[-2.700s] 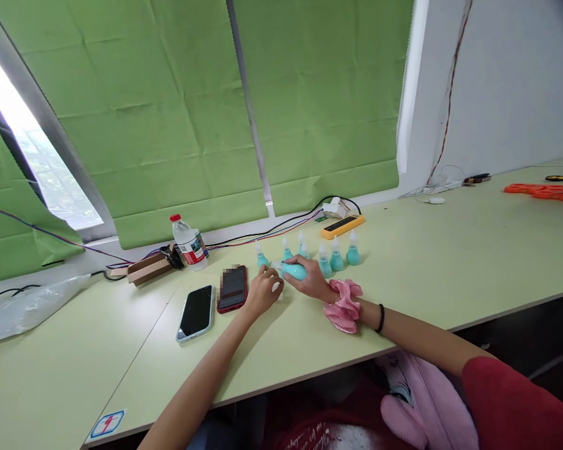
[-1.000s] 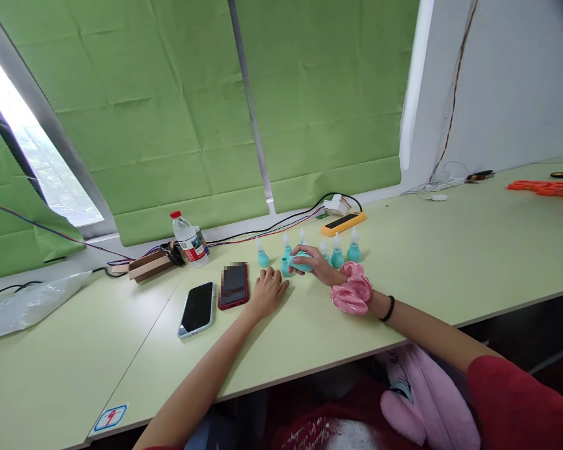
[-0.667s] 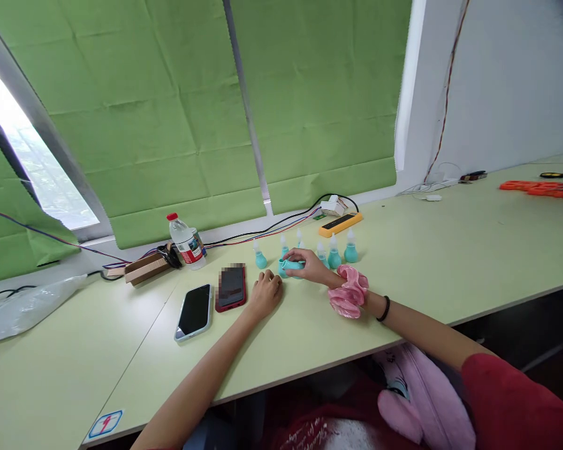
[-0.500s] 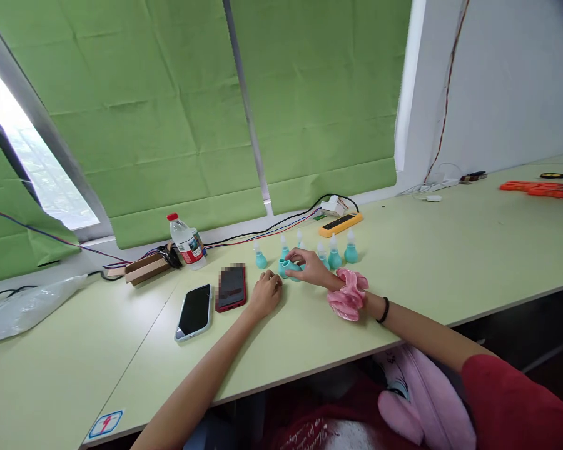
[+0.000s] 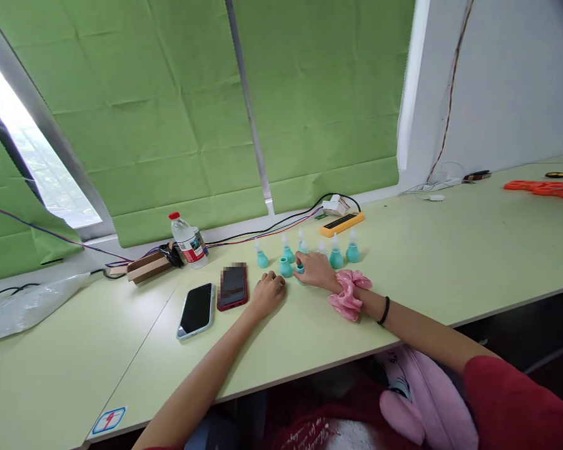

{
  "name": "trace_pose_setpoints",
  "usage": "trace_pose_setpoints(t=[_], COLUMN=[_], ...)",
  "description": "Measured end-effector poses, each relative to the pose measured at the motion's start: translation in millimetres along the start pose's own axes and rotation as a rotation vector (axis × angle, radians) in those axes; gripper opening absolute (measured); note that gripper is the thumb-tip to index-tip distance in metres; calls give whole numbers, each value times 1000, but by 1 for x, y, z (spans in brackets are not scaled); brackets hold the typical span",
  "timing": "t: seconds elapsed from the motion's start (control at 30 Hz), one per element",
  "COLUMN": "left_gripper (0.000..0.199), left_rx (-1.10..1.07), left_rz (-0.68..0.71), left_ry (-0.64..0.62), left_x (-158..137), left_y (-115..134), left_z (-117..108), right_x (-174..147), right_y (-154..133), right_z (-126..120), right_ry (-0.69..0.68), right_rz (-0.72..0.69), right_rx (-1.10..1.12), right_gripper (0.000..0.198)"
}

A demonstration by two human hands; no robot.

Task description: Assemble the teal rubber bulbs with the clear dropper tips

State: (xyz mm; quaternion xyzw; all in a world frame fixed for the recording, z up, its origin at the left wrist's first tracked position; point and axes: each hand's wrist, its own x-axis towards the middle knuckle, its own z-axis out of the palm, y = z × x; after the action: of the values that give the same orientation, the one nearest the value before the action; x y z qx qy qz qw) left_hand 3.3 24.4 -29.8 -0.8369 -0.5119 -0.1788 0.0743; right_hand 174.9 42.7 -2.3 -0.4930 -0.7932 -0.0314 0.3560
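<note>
In the head view, my right hand (image 5: 317, 271) has its thumb and fingers closed around a teal rubber bulb (image 5: 300, 270) with an open neck and no tip, upright at the table. The hand covers part of it. Just left of that stands another uncapped teal bulb (image 5: 286, 267). My left hand (image 5: 268, 294) rests palm down on the table, fingers loosely bent and a little apart, with nothing visible in it. Around and behind the right hand are several teal bulbs with clear pointed tips, such as one bulb (image 5: 353, 252) at the right and one bulb (image 5: 262, 259) at the left.
Two phones, a red-cased phone (image 5: 232, 287) and a light-cased phone (image 5: 196, 311), lie left of my left hand. Farther back are a water bottle (image 5: 190, 244), an open cardboard box (image 5: 150, 267), cables and a yellow power strip (image 5: 341, 225). Orange objects (image 5: 542, 188) lie far right.
My right hand has lowered the tilted teal bulb and moved slightly right; that bulb is now upright beside the other uncapped one. My left hand has stayed nearly in place.
</note>
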Motion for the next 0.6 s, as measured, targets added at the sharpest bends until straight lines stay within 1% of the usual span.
trace_pose_setpoints(t=[0.07,0.17,0.23,0.37,0.43,0.5,0.6], left_gripper=[18,18,19,21,20,19,18], left_rx=[32,44,34,13,13,13,10], left_rz=[-47,-76,-86,-106,-103,-102,-110], left_ry=[-11,-16,-6,33,46,53,50], left_x=[0,0,-1,-2,-2,-2,-1], left_y=[1,3,5,7,7,7,8], left_z=[-1,-4,-7,-10,-10,-10,-11], right_x=[0,1,2,7,9,10,11], right_y=[0,-3,-5,-4,-1,3,7], right_z=[-1,-5,-10,-21,-23,-21,-16], right_ry=[-25,-30,6,110,123,94,-12], right_rz=[16,24,31,61,78,91,104], right_rx=[-72,-124,-169,-215,-228,-239,-231], right_gripper=[12,13,16,30,37,43,48])
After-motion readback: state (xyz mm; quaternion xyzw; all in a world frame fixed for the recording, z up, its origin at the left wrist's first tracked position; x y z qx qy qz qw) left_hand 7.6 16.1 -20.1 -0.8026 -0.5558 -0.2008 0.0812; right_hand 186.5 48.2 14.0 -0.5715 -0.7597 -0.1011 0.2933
